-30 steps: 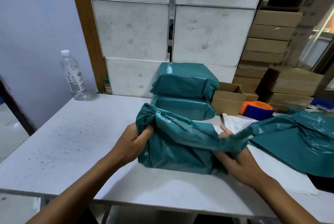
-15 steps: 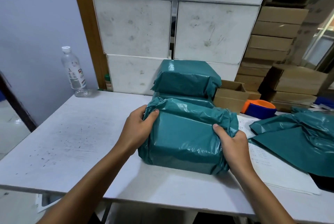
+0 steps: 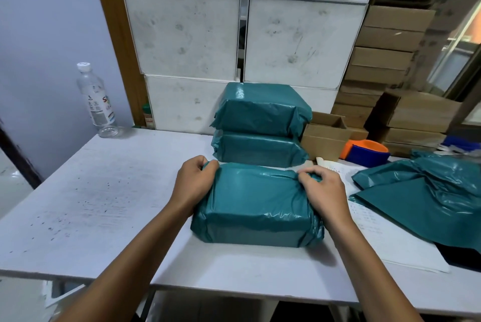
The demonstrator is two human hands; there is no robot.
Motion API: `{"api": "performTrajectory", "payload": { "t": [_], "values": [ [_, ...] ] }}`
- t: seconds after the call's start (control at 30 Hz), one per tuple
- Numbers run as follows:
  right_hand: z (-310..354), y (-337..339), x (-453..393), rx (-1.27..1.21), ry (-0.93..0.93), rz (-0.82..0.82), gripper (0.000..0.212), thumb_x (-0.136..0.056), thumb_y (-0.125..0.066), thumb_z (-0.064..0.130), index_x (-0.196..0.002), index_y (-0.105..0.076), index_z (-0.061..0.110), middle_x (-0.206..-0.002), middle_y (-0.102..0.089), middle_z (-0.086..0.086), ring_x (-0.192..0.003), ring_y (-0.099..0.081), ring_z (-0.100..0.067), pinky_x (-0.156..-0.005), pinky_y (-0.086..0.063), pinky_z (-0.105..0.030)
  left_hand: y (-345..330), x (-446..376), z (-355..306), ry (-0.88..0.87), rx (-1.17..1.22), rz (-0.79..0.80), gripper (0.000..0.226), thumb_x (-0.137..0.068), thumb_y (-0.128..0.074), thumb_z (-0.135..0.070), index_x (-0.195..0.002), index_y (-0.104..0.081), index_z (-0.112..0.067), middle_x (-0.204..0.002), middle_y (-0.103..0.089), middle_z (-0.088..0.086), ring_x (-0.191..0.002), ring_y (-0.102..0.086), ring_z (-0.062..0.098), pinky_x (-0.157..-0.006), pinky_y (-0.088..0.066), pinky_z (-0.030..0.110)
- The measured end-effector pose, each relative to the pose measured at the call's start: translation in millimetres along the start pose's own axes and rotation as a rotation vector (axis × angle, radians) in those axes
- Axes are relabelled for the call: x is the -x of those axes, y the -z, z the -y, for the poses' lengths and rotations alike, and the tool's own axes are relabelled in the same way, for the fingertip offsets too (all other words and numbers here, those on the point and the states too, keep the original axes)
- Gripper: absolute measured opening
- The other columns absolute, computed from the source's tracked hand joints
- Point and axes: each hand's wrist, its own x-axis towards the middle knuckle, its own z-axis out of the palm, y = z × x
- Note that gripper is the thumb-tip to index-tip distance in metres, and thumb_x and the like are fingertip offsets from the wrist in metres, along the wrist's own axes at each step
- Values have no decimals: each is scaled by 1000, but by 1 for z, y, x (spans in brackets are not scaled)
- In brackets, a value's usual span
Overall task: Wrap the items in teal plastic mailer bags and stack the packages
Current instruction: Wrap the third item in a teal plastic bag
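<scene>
A box-shaped package wrapped in a teal mailer bag [image 3: 257, 207] lies on the white table [image 3: 104, 191] in front of me. My left hand [image 3: 194, 181] grips the bag's gathered plastic at the package's far left corner. My right hand [image 3: 324, 191] pinches the bunched plastic at its far right corner. Behind it, two wrapped teal packages [image 3: 260, 126] stand stacked one on the other against the wall. A pile of loose teal mailer bags [image 3: 421, 191] lies to the right.
A clear water bottle [image 3: 96, 100] stands at the table's back left. An open cardboard box [image 3: 325, 139] and an orange-and-blue object [image 3: 367, 152] sit right of the stack. White papers [image 3: 377, 238] lie under the loose bags. Cardboard boxes [image 3: 385, 61] are stacked at the back right.
The bag's loose flap, held up and stretched a second ago, has been folded down over the package. Both hands moved to its far corners and pulled the plastic tight.
</scene>
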Motion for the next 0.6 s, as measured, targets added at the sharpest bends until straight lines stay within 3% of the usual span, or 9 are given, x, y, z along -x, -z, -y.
{"api": "performTrajectory", "payload": {
  "t": [0.13,0.27,0.37,0.43,0.53,0.6],
  "values": [
    [-10,-3,1,-32,-80,69,33,-92,-61,29,-74,-63,1,-69,-63,-1,-72,-58,-21,-66,-43,-35,0,2,0,53,50,22,28,-92,-59,-29,-73,-42,-17,-71,-38,4,-68,-37,18,-64,-32,35],
    [-8,-3,6,-51,-106,92,33,-98,-58,26,-67,-57,14,-69,-57,-3,-72,-53,-19,-65,-39,-34,0,6,-2,159,145,55,26,-89,-58,-30,-74,-40,-17,-73,-35,5,-70,-33,19,-64,-28,35],
    [-5,-4,16,-171,-142,140,32,-103,-56,21,-75,-69,15,-80,-72,4,-81,-66,-19,-68,-49,-30,-4,9,-4,196,160,70,21,-93,-53,-29,-80,-44,-14,-80,-40,7,-72,-36,20,-62,-29,35],
    [-5,-4,28,-274,-179,180,28,-107,-54,20,-96,-80,21,-96,-81,6,-92,-76,-16,-75,-58,-27,-6,11,-4,208,147,73,23,-98,-49,-29,-82,-44,-13,-81,-42,9,-70,-38,20,-61,-30,34],
    [-9,-5,37,-447,-244,222,26,-109,-56,21,-110,-82,20,-108,-83,1,-101,-78,-19,-89,-61,-34,-8,10,-6,261,139,91,23,-100,-45,-31,-87,-44,-12,-82,-46,8,-70,-42,19,-60,-32,34],
    [-10,-3,30,-396,-226,214,22,-109,-57,21,-112,-79,21,-112,-80,-3,-103,-76,-21,-88,-61,-30,-9,9,-5,222,141,62,21,-100,-47,-28,-90,-48,-11,-88,-52,6,-74,-47,18,-62,-36,32]
  ]
}}
